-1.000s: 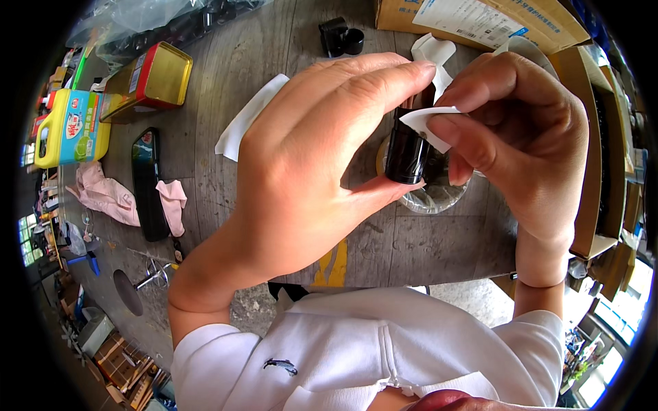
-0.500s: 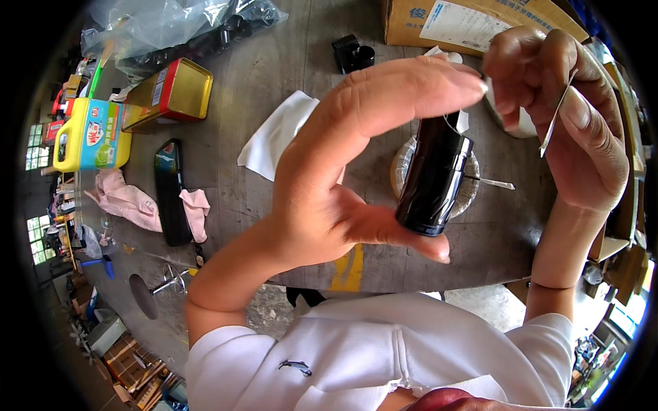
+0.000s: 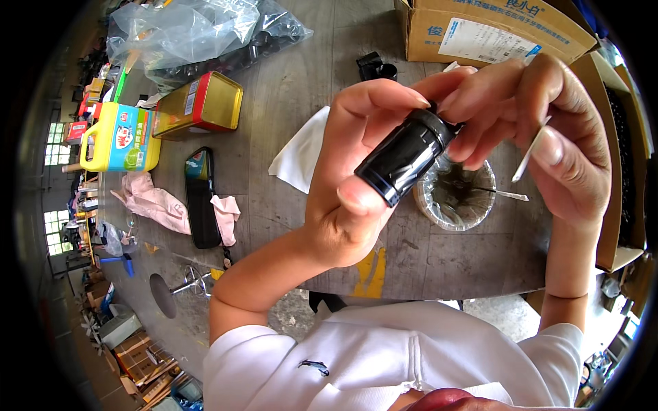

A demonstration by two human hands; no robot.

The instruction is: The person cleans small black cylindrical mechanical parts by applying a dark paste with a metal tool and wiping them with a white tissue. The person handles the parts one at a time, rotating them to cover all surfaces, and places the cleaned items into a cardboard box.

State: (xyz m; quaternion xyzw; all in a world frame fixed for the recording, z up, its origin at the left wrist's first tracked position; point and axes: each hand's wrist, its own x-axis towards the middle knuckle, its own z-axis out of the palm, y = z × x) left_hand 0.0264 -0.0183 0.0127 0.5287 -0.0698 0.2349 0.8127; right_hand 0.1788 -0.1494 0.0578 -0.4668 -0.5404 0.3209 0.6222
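The left hand is clamped on a black cylinder, thumb on its near end and fingers curled over the far end, holding it tilted in the air above the bench. The right hand is closed together, pinching a thin white strip between thumb and forefinger, while its other fingertips touch the far end of the cylinder.

Below the hands, near the bench's near edge, stands a round container lined with clear plastic, a thin stick lying across its rim. Just left of it lies a white cloth. Further left lie a black flat case with pink rags at both its sides, then a yellow jug and a yellow tin beside each other. A clear plastic bag fills the far left corner. A cardboard box stands along the far edge, and another open box lines the right edge. A small black part sits between the far box and the cloth.

Bare bench shows between the tin and the cloth, and along the near edge beneath the left forearm.
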